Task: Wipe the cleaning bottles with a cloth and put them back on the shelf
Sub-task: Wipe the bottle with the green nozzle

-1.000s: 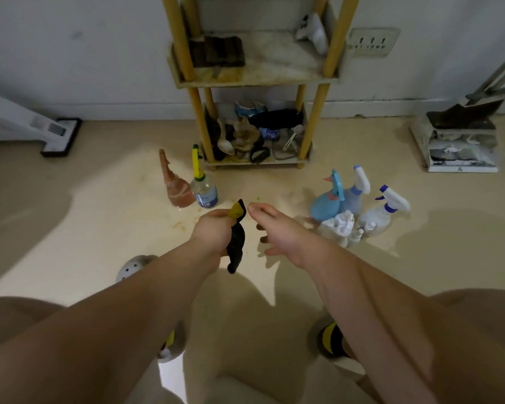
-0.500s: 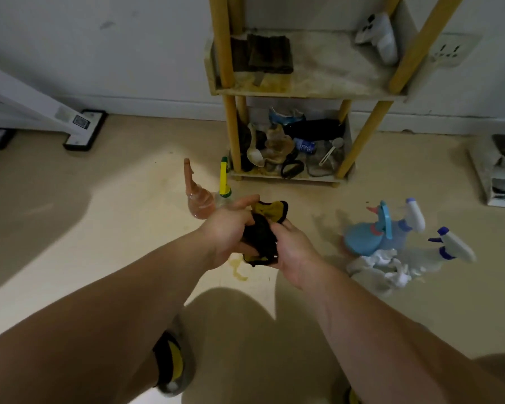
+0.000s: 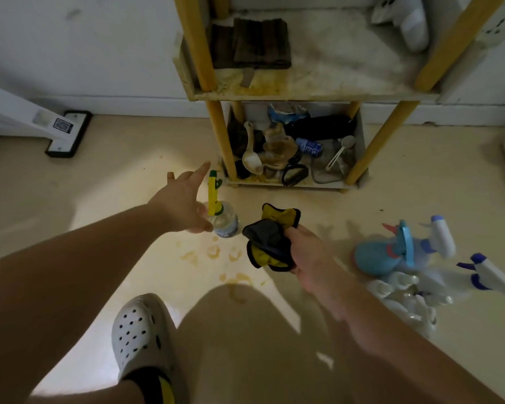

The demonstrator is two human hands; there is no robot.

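A clear bottle with a yellow and green spray top (image 3: pixel 222 220) stands on the floor before the shelf. My left hand (image 3: pixel 184 204) is spread open right beside it, thumb touching its shoulder, fingers apart. The brown bottle is hidden behind that hand. My right hand (image 3: pixel 306 252) grips a crumpled black and yellow cloth (image 3: pixel 270 239) just right of the bottle. A blue bottle (image 3: pixel 379 255) and several white spray bottles (image 3: pixel 490 274) lie in a heap at the right. The yellow-legged shelf (image 3: pixel 312 94) rises behind, its middle board mostly bare.
A dark folded cloth (image 3: pixel 258 43) and a white spray bottle (image 3: pixel 411 24) sit on the middle board. The bottom board holds cluttered scoops and brushes (image 3: pixel 277 150). A white appliance base (image 3: pixel 66 135) stands at the left. Yellow stains mark the floor. My white clog (image 3: pixel 142 330) is below.
The cloth has passed from both hands to my right hand alone. My left hand let go, opened and reached left to the yellow-topped bottle. The camera moved closer to the shelf.
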